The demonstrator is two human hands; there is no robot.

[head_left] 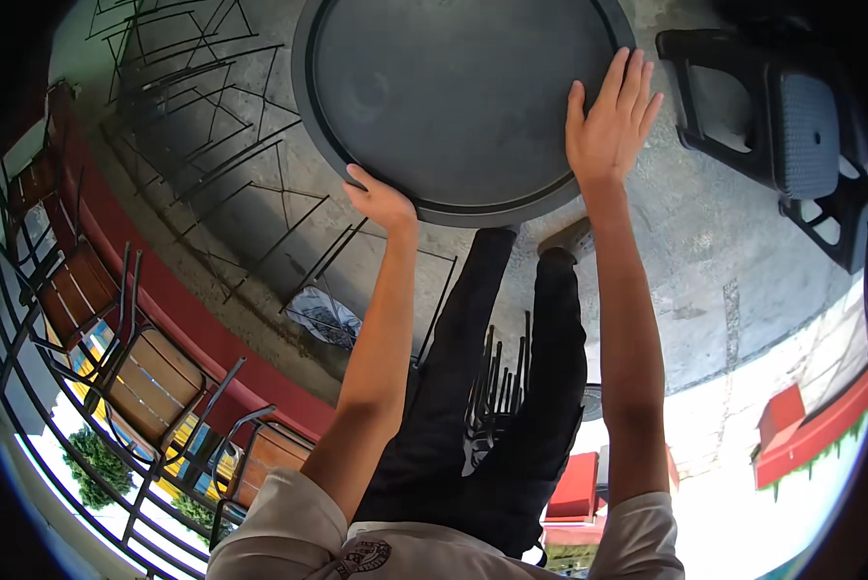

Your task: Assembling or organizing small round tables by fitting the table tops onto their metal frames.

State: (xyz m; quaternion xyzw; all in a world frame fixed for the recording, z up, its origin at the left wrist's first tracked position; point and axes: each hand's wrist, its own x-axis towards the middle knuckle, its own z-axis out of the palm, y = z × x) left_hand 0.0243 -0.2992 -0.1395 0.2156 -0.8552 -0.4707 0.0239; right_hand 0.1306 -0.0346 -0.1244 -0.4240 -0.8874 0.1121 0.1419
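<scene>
Arms outstretched: left hand (381, 201) grips the round tabletop (453, 97) rim, right hand (610, 121) lies flat, open.

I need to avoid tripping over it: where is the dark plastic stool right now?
In the head view the dark plastic stool sits at the upper right on the concrete floor, just right of the round dark tabletop and the right hand.

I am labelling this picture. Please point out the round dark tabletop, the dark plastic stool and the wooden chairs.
round dark tabletop (453, 97): head view, flat middle of its surface.
dark plastic stool (807, 135): head view, its textured seat.
wooden chairs (153, 384): head view, slatted back of one.
</scene>
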